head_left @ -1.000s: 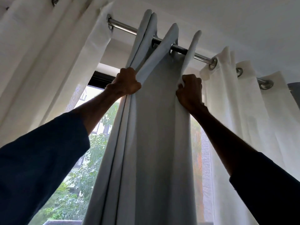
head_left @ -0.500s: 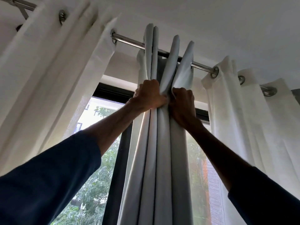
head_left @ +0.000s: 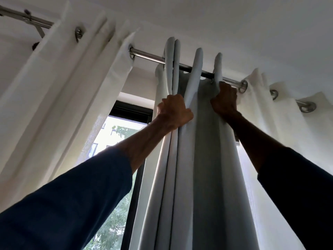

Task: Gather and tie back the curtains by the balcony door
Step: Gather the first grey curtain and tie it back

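A pale grey curtain [head_left: 207, 159] hangs in folds from a steel rod [head_left: 147, 55] at the middle of the view. My left hand [head_left: 173, 111] grips the bunched left folds below the rod. My right hand [head_left: 224, 100] is higher, close under the rod, its fingers curled round the curtain's right edge. A flat stretch of grey cloth lies between the two hands. Both arms reach up in dark blue sleeves.
A white sheer curtain [head_left: 72, 91] hangs on the left and another white sheer curtain [head_left: 288, 132] on the right of the same rod. Behind them are the dark door frame [head_left: 133, 109] and glass with green trees [head_left: 111, 222] outside. The ceiling is close above.
Half a second ago both hands pressed the folds together at the middle. My right hand has since moved right and up toward the rod, spreading the cloth. The view has tilted upward.
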